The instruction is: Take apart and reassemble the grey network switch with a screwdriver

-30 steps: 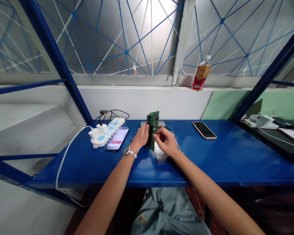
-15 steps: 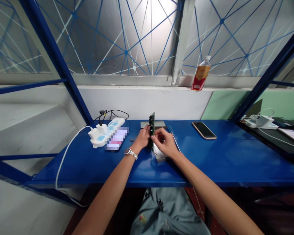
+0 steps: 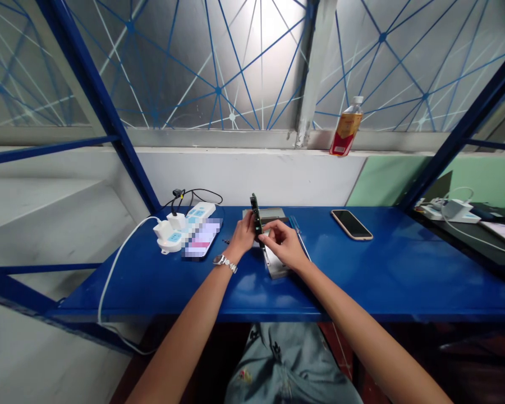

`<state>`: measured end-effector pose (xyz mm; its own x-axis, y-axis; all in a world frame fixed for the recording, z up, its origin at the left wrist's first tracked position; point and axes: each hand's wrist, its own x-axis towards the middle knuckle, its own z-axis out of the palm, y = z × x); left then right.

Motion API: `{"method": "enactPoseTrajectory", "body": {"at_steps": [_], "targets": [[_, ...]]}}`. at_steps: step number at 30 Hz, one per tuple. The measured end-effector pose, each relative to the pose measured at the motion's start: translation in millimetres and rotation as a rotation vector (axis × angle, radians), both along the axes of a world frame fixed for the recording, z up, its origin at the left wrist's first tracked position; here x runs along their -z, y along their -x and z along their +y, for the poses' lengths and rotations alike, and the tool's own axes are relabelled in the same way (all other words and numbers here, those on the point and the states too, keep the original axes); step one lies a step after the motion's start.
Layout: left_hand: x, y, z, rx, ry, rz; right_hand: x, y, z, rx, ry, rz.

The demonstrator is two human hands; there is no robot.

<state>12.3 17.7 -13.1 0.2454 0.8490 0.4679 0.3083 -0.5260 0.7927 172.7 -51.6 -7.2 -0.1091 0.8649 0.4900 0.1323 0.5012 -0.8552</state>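
A green circuit board (image 3: 256, 214) stands on edge between my two hands, tilted with its top to the left. My left hand (image 3: 243, 235), with a metal watch on the wrist, grips its left side. On the other side my right hand (image 3: 283, 242) pinches the board's lower part between thumb and fingers. Behind and beneath the hands lies a flat silvery metal piece (image 3: 276, 268), partly hidden by the hands and the board. A thin screwdriver-like tool (image 3: 302, 240) rests on the table just beyond my right hand. Tiny dark bits (image 3: 226, 241), perhaps screws, lie left of my left hand.
On the blue table (image 3: 382, 275), a phone (image 3: 352, 224) lies to the right. A lit phone (image 3: 202, 238) lies at left beside a white power strip (image 3: 185, 229) with plugs and cables. A drink bottle (image 3: 345, 128) stands on the ledge behind.
The circuit board has turned from nearly upright to tilted left and seems more edge-on. Both hands have shifted only slightly and keep hold of it.
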Motion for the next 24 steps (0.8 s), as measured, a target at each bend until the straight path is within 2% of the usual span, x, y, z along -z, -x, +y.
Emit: {"method": "enactPoseTrajectory", "body": {"at_steps": [4,8,10,14,16,18,22,24], "targets": [[-3.2,2.2,-1.1,0.043,-0.023,-0.018,2.3,1.2,0.1,-0.047,0.034,-0.021],[-8.6,4.0,-2.7,0.007,-0.045,-0.041,6.1,0.4,2.7,-0.048,0.023,-0.025],[-9.3,4.4,-2.1,-0.038,-0.034,-0.066,6.6,-1.3,4.6,0.004,0.013,-0.022],[-8.0,4.4,-0.6,-0.062,0.055,-0.113,2.2,-7.8,7.8,0.232,-0.052,0.011],[-8.1,4.1,-1.3,-0.073,0.032,-0.115,-0.7,-11.8,9.5,0.314,-0.059,0.039],[-9.0,4.0,-2.6,-0.061,0.031,-0.142,-2.2,-15.2,11.4,0.344,-0.037,0.070],[-11.5,5.6,-4.9,0.063,0.168,-0.223,-1.6,-18.1,15.2,0.347,0.018,0.117],[-12.2,6.5,-5.8,0.092,0.176,-0.249,-0.7,-18.0,16.8,0.331,0.053,0.123]]}}
